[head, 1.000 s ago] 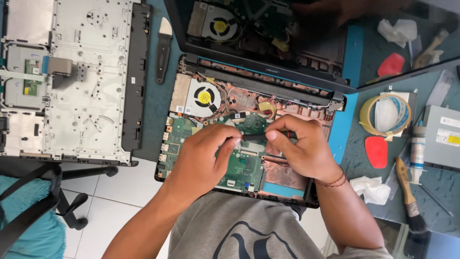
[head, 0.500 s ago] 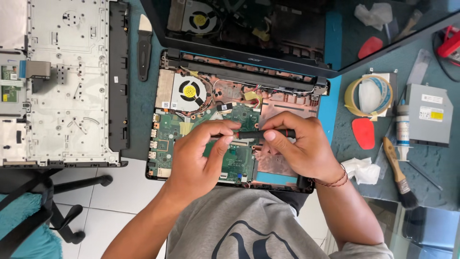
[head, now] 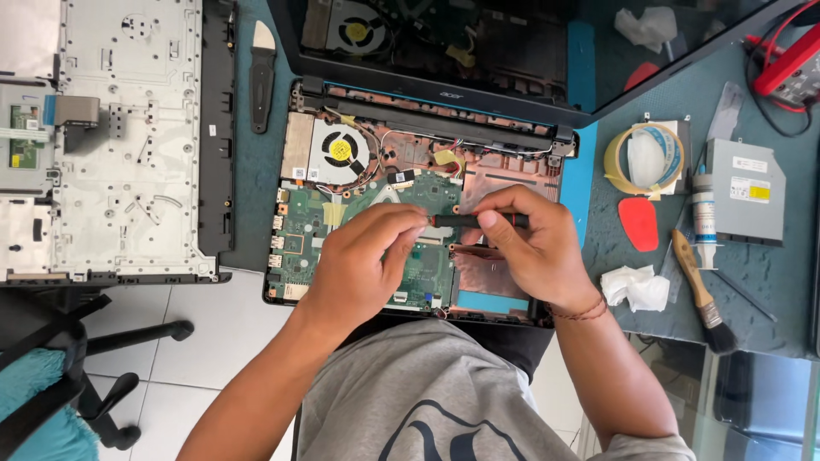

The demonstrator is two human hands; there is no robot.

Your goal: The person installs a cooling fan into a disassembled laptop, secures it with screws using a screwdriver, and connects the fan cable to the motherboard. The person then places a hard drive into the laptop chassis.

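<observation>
Pinching a slim black screwdriver (head: 478,220) between them, the left hand (head: 363,260) and right hand (head: 530,248) hover over a green motherboard (head: 342,230).

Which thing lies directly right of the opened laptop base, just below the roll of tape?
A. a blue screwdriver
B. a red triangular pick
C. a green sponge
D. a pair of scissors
B: a red triangular pick lies on the teal mat, below the roll of tape and right of the laptop base.
</observation>
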